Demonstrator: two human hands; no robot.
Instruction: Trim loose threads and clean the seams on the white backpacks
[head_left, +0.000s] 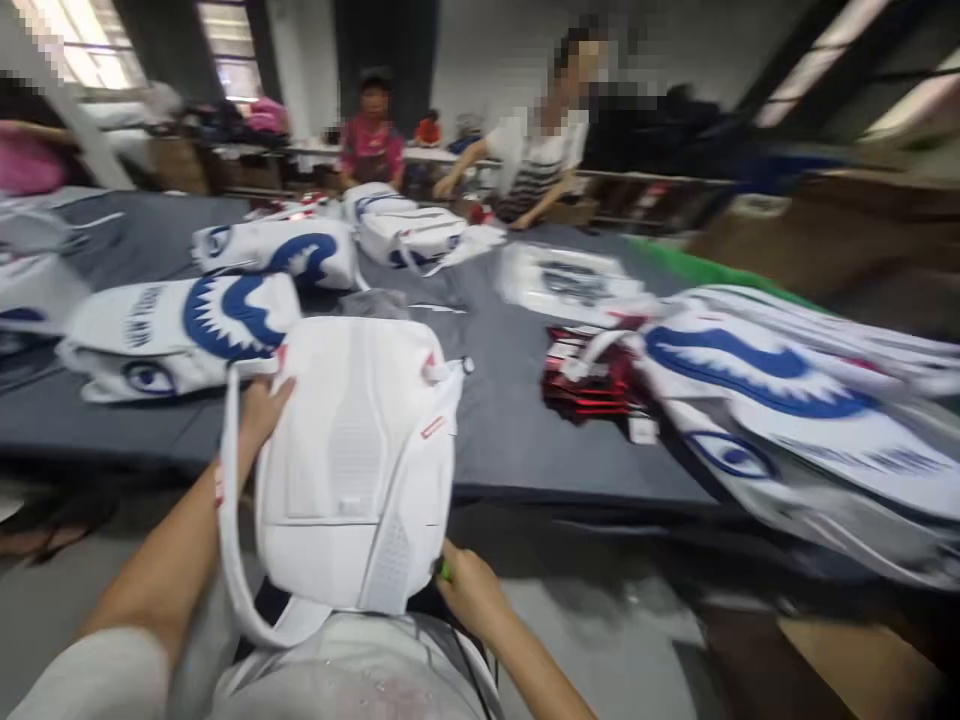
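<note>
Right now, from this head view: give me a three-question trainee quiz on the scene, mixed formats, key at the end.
1. True or false: the white padded backpack is held with its plain back panel facing the camera.
2. Multiple choice: where is the left hand? A) flat on the dark grey table B) on the backpack's upper left edge, by the white shoulder strap C) on the red packets
3. Fill in: the right hand grips the backpack's lower ____ corner.

Key: 1 true; 2 B; 3 right.
</note>
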